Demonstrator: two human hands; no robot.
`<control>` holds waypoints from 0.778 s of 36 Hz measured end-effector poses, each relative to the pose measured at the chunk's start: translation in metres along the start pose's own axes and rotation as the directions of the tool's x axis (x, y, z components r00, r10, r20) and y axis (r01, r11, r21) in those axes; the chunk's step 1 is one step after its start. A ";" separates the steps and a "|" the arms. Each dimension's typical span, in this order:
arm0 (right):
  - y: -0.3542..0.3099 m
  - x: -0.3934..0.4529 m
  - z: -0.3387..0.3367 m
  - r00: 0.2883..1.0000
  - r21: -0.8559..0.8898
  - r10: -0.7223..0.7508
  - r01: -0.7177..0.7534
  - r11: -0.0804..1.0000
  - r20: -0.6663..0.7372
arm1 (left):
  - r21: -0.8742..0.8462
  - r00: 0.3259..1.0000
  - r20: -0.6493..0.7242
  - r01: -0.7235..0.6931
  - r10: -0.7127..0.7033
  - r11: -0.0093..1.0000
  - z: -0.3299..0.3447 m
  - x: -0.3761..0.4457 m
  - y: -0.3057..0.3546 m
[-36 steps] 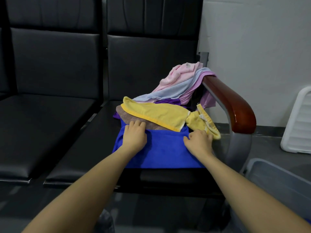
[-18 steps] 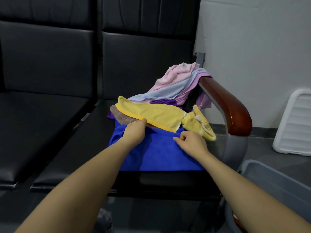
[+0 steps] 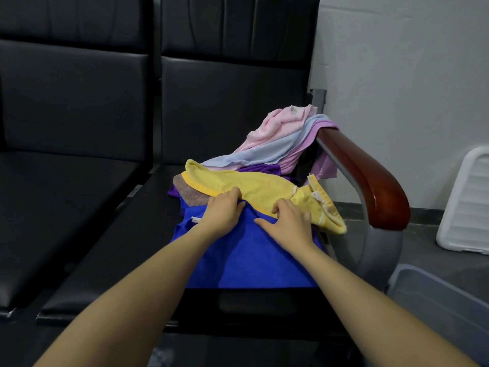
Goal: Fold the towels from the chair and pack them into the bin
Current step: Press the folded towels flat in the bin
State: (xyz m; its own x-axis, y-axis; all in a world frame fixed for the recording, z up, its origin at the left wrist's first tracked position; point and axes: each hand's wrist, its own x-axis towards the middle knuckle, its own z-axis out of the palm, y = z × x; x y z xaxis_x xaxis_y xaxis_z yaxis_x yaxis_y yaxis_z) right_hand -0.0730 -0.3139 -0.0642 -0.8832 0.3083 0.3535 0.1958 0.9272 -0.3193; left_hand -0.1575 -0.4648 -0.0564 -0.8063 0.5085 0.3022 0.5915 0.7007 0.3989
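A blue towel (image 3: 246,255) lies spread on the black chair seat (image 3: 111,260), its near edge at the seat's front. My left hand (image 3: 223,211) and my right hand (image 3: 289,221) sit close together at its far edge, with the fingers curled into the cloth where it meets a yellow towel (image 3: 254,186). Behind that are a brown towel (image 3: 190,193), a purple one (image 3: 262,169), and pink (image 3: 277,123) and light blue (image 3: 272,151) towels draped against the armrest. The grey bin (image 3: 436,300) stands on the floor at the lower right.
A wooden armrest (image 3: 370,176) on a grey metal post borders the seat on the right. A white ribbed lid (image 3: 471,205) leans against the wall beyond it. Another black seat (image 3: 53,207) adjoins on the left.
Both hands have slid inward along the blue towel's far edge, from its corners to near the middle. The view has shifted slightly right.
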 end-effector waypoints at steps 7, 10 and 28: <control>-0.021 0.016 0.007 0.995 -0.143 -0.097 0.094 0.985 -0.013 | 0.113 0.994 -0.037 -0.101 0.106 0.988 -0.004 -0.002 -0.005; -0.015 0.017 0.003 0.996 -0.214 -0.094 0.088 0.973 -0.015 | 0.186 0.992 -0.054 -0.098 0.110 0.978 -0.006 -0.001 -0.010; 0.008 0.006 -0.017 0.991 -0.087 -0.065 0.076 0.993 0.115 | 0.365 0.993 0.022 -0.116 0.116 0.924 -0.020 -0.016 -0.013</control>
State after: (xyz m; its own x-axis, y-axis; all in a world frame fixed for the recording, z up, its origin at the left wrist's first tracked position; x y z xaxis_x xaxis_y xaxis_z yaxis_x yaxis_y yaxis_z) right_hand -0.0697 -0.3013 -0.0496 -0.9371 0.2205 0.2706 0.1649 0.9629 -0.2135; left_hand -0.1525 -0.4923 -0.0489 -0.7323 0.5972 0.3272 0.6365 0.7711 0.0172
